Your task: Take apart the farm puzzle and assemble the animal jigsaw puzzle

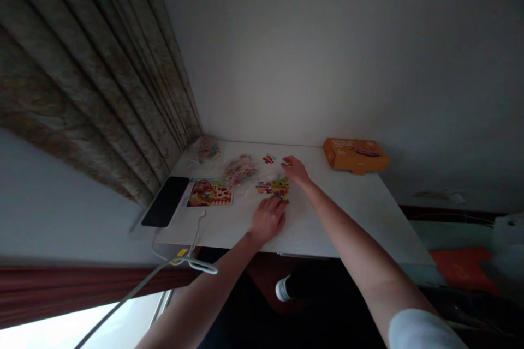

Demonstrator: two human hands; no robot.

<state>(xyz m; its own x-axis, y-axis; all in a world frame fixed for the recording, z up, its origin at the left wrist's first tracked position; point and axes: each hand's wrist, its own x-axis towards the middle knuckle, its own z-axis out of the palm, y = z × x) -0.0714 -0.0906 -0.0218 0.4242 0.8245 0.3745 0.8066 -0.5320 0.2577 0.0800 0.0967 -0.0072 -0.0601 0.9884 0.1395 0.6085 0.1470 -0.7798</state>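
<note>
A partly joined patch of jigsaw puzzle (273,186) with green, yellow and red parts lies on the white table (352,212). My left hand (268,219) rests at its near edge, fingers lying on the tabletop and touching the lowest pieces. Above and right of the patch is my right hand (295,169), its thumb and fingers bent towards each other; anything between the fingertips is too small to make out. Just left of those fingertips sit a few loose puzzle pieces (269,158).
A clear bag of puzzle pieces (240,169) and another bag (208,148) lie to the left. A picture card (210,192) with a barn and cow lies beside a black tablet (166,202). A white cable (198,229) crosses the front edge. An orange box (355,155) stands back right.
</note>
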